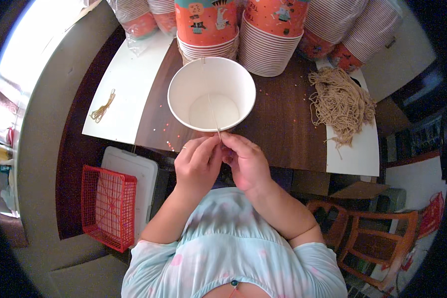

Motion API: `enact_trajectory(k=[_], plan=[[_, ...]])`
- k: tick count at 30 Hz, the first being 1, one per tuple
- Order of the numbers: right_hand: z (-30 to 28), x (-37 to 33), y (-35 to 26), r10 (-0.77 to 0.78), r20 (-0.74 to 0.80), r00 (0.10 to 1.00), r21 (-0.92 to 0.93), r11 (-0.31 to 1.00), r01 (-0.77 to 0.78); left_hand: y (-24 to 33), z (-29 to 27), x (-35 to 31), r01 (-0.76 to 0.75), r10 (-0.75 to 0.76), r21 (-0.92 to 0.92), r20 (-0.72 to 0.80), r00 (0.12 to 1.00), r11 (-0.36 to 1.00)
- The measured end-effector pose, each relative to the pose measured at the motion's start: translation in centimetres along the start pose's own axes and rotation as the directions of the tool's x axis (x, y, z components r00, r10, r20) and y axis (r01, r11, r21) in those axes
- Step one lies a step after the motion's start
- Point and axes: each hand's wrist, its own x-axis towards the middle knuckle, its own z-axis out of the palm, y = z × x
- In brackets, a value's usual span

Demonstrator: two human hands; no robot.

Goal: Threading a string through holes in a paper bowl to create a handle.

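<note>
A round paper bucket (243, 102) with a white inside stands tilted toward me at the near side of the table. A thin beige cord (217, 124) crosses its mouth from the far rim to the near rim. My left hand (198, 161) and my right hand (246, 161) meet just below the near rim, both closed. Their thumbs and fingertips pinch the cord where it comes over the rim. The cord's end is hidden by my fingers. I cannot tell whether a knot is there.
Stacked orange printed buckets (206, 22) stand upside down behind, with bagged stacks (333, 20) beside them. Beige cord lies heaped (342, 104) on the right; a small cord bundle (103, 107) lies left. Below are a red basket (108, 206) and wooden chair (380, 243).
</note>
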Motion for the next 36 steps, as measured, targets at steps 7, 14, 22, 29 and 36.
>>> enact_trajectory(k=[7,14,22,29,36], plan=[[0.0,0.1,-0.7,0.064,-0.010,0.998,0.091,0.994,-0.063,0.0,-0.7,0.5,0.086,-0.074,-0.153,0.081,0.994,0.984],[-0.1,0.5,-2.4,0.188,0.075,0.979,0.087,0.977,-0.194,0.1,-1.2,0.6,0.407,-0.373,-0.453,0.167,0.913,0.794],[0.0,0.6,-3.9,0.045,0.011,0.999,-0.325,0.945,-0.039,0.1,-2.0,1.6,0.458,-0.356,-0.365,0.314,0.880,0.810],[-0.9,-0.2,-3.3,-0.566,0.313,0.763,-0.937,-0.055,0.344,-0.7,-1.4,1.4,0.591,-0.388,-0.618,0.446,0.806,0.519],[0.6,-0.5,-4.8,-0.574,0.714,0.401,-0.679,-0.426,0.598,0.3,-1.6,2.4,0.589,-0.341,-0.659,0.480,0.808,0.469]])
